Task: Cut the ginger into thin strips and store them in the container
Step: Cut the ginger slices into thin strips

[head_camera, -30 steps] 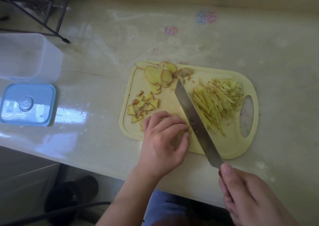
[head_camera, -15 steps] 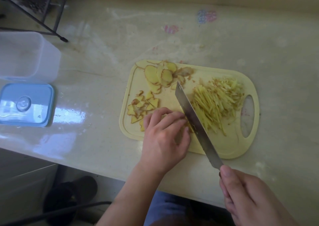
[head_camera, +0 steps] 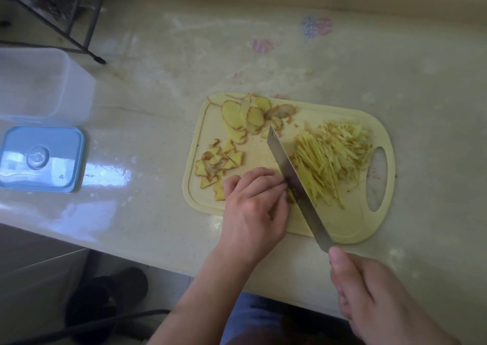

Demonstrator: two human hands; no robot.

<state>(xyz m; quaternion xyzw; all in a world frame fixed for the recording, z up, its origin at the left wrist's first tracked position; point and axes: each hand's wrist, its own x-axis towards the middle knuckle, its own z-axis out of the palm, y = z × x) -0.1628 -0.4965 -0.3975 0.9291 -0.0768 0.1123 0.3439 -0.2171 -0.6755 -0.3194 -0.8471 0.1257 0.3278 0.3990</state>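
A pale yellow cutting board (head_camera: 342, 223) lies on the counter. Round ginger slices (head_camera: 243, 117) sit at its far left, ginger trimmings (head_camera: 218, 164) lie below them, and a heap of thin ginger strips (head_camera: 332, 157) covers the right side. My left hand (head_camera: 254, 210) has curled fingers pressing down on a small stack of ginger slices, mostly hidden beneath it. My right hand (head_camera: 379, 300) grips the handle of a knife (head_camera: 295, 186); the blade rests on the board against my left fingertips. A clear container (head_camera: 44, 83) stands far left with its blue lid (head_camera: 42, 158) beside it.
The glossy beige counter (head_camera: 158, 107) has a front edge that runs diagonally under my arms. A black metal rack leg (head_camera: 79, 44) stands at the back left. Dark shoes (head_camera: 105, 297) and a cable lie on the floor below.
The knife blade has stepped slightly left toward my left fingertips while chopping. My left hand has edged back a little on the ginger.
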